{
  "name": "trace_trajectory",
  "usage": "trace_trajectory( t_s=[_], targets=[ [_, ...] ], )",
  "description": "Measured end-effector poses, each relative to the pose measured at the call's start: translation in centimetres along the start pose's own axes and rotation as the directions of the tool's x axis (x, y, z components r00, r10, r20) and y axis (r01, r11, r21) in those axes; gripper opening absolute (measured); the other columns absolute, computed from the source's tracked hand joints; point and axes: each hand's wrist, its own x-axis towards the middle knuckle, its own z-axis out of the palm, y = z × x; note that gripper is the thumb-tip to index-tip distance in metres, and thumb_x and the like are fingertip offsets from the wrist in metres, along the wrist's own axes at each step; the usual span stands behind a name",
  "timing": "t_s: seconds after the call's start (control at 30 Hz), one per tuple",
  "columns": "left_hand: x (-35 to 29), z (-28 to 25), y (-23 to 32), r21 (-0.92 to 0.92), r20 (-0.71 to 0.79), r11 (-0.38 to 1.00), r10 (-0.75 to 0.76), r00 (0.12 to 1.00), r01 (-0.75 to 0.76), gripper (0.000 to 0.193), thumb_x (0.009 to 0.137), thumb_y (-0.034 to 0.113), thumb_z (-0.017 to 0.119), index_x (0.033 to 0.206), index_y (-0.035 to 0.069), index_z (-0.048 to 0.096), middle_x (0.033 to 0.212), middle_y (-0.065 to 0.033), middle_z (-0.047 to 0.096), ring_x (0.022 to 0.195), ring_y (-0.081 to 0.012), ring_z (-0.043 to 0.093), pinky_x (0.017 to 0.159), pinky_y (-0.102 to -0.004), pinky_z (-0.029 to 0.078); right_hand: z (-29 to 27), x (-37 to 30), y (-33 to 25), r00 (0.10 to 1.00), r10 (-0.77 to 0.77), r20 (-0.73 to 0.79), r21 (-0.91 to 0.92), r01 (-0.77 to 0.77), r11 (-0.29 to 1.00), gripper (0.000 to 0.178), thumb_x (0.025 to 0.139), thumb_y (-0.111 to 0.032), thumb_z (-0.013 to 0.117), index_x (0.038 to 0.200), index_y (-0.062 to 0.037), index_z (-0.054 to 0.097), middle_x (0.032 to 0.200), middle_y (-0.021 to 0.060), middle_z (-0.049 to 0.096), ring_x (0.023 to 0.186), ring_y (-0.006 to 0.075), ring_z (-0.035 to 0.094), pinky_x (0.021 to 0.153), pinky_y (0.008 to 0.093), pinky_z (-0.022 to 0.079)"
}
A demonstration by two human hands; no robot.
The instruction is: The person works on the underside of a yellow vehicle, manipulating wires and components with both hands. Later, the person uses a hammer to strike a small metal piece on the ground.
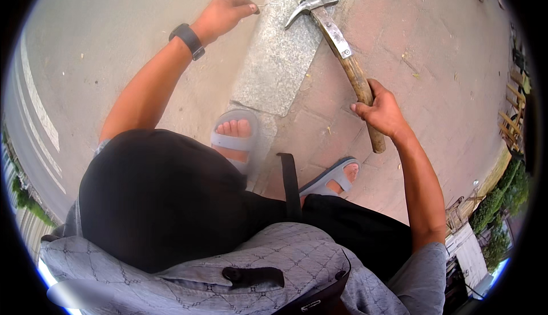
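Observation:
My right hand [381, 109] is wrapped round the wooden handle of a claw hammer [334, 32]. Its steel head lies over a pale granite kerb stone [279, 69], with the curved claw toward the left and the flat face toward the right. A metal strap runs along the upper handle. Between thumb and fingertips, my left hand [228, 15] pinches a thin, slightly bent piece of metal wire [268, 4] that points toward the hammer head. Whether the wire touches the stone I cannot tell.
Reddish paving [377, 35] lies right of the kerb, grey road surface [142, 23] left of it. My sandalled feet rest by the kerb's near end, and a black strap [290, 183] hangs between them. Wooden pieces [511, 115] stand at the far right.

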Motion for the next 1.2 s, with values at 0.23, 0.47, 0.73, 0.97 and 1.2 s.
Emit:
trace_trajectory(
  t_s=[0.23,0.47,0.73,0.97,1.2],
  targets=[
    [0.7,2.0,0.4,-0.003,-0.034,1.0,0.027,0.999,-0.027,0.043,0.097,0.036,0.067,0.119,0.001,0.075,0.117,-0.0146,0.076,0.11,-0.0244,0.069,0.101,-0.0359,0.049,6.6,1.1,-4.6,0.94,-0.027,-0.341,-0.152,-0.027,0.988,0.053,0.084,-0.013,0.073,0.132,0.001,0.055,0.11,0.0298,0.069,0.106,0.048,0.066,0.092,0.0506,0.052],
    [1.2,1.9,-1.2,0.141,-0.133,0.985,0.117,0.984,-0.098,0.04,0.094,0.034,0.068,0.111,0.0,0.077,0.101,-0.0193,0.077,0.093,-0.0308,0.072,0.086,-0.0392,0.055,8.9,0.5,-5.1,0.889,0.078,-0.452,0.068,-0.053,0.996,0.04,0.086,-0.016,0.072,0.12,0.0012,0.061,0.093,0.0195,0.07,0.084,0.033,0.069,0.079,0.0433,0.056],
    [1.8,1.3,-1.8,0.254,-0.121,0.955,0.186,0.975,-0.15,0.038,0.094,0.034,0.069,0.108,0.0,0.079,0.099,-0.0181,0.078,0.09,-0.0275,0.073,0.086,-0.0377,0.055,8.5,-1.1,-4.5,0.991,0.129,0.029,0.71,-0.111,0.695,0.023,0.093,-0.011,0.069,0.11,0.0026,0.064,0.081,0.0032,0.061,0.065,0.011,0.056,0.06,0.0286,0.048],
    [1.5,1.6,-1.5,0.225,-0.139,0.962,0.191,0.972,-0.157,0.035,0.093,0.033,0.07,0.106,0.002,0.079,0.095,-0.0178,0.078,0.086,-0.0294,0.073,0.083,-0.0385,0.056,10.5,-0.3,-6.9,0.962,0.106,-0.25,0.401,0.003,0.916,0.028,0.093,-0.014,0.072,0.111,0.0051,0.062,0.085,0.0057,0.065,0.078,0.0123,0.056,0.071,0.0297,0.05],
    [1.4,1.6,-1.3,0.263,-0.151,0.95,0.211,0.966,-0.166,0.034,0.093,0.032,0.069,0.104,0.001,0.078,0.092,-0.0199,0.076,0.085,-0.0329,0.072,0.083,-0.0394,0.056,11.1,0.7,-9.5,0.927,-0.136,-0.35,0.357,0.266,0.895,0.03,0.093,-0.018,0.075,0.11,0.0036,0.063,0.084,0.0057,0.064,0.077,0.0118,0.056,0.071,0.0299,0.05]
  ],
)
